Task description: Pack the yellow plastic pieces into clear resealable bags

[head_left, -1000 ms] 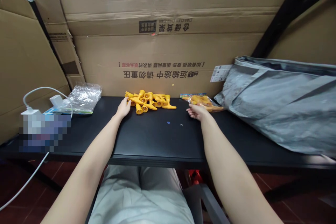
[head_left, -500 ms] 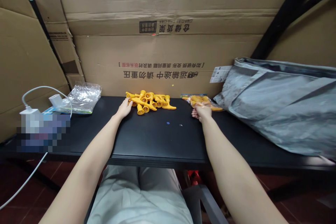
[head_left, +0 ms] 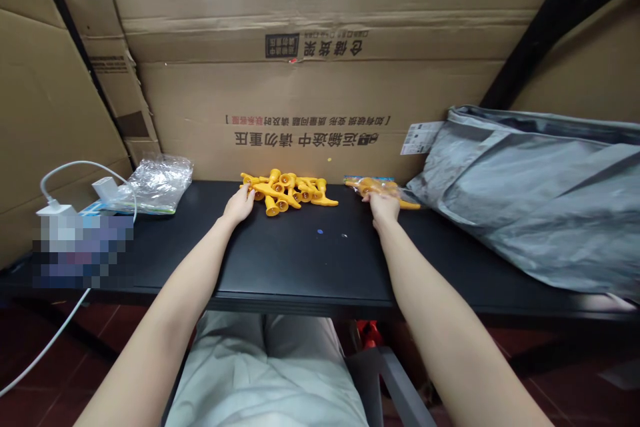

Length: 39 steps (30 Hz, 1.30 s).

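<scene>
A loose pile of yellow plastic pieces [head_left: 290,191], some with cup-shaped ends, lies at the back middle of the black table [head_left: 300,267]. My left hand [head_left: 239,205] touches the pile's left end; its fingertips are partly hidden against the pieces, so its grip cannot be made out. To the right, a clear bag of yellow pieces [head_left: 373,185] lies flat near the cardboard. My right hand [head_left: 385,208] rests at the bag's front edge, palm down, its fingers largely hidden over the bag.
A grey fabric bag [head_left: 530,193] fills the table's right side. At the left are clear plastic packets [head_left: 160,180], a white charger with a cable [head_left: 57,217] and a blurred item. Cardboard [head_left: 320,93] stands behind, and a black metal bar [head_left: 535,40] slants at the right.
My right hand has turned from a curled position and its fingers now reach onto the bagged pieces. The loose pile and my left hand have shifted slightly right.
</scene>
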Available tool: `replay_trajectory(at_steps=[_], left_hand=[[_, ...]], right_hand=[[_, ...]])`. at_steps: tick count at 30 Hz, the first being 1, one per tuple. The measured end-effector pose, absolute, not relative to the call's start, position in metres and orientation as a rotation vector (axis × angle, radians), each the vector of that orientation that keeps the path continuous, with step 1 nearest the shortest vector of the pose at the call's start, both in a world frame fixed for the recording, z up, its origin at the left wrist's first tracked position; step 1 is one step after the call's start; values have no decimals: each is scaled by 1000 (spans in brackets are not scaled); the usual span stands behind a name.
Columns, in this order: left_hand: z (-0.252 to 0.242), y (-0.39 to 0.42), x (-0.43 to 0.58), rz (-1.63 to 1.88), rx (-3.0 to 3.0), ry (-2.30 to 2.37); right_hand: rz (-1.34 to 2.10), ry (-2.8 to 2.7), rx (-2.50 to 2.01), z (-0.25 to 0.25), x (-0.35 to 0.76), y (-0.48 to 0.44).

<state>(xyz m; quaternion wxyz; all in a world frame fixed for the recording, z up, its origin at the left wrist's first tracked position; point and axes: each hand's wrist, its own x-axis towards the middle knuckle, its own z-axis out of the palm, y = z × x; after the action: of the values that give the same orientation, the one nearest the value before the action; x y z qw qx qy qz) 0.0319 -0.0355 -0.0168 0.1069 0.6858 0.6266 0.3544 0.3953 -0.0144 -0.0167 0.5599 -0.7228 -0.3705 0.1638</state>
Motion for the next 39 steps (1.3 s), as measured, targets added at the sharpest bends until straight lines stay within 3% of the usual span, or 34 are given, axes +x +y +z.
replay_trajectory(at_steps=[6, 12, 27, 39], left_hand=[[-2, -46, 35, 1071, 1996, 2055], [5, -51, 34, 1191, 2103, 2123], [-1, -50, 45, 1280, 2513, 1729], [-8, -46, 42, 1244, 2539, 1452]], right_hand=[[255, -972, -1641, -5, 379, -26], [400, -926, -1283, 14, 358, -35], [737, -736, -619, 78, 308, -58], [1247, -678, -446, 111, 257, -61]])
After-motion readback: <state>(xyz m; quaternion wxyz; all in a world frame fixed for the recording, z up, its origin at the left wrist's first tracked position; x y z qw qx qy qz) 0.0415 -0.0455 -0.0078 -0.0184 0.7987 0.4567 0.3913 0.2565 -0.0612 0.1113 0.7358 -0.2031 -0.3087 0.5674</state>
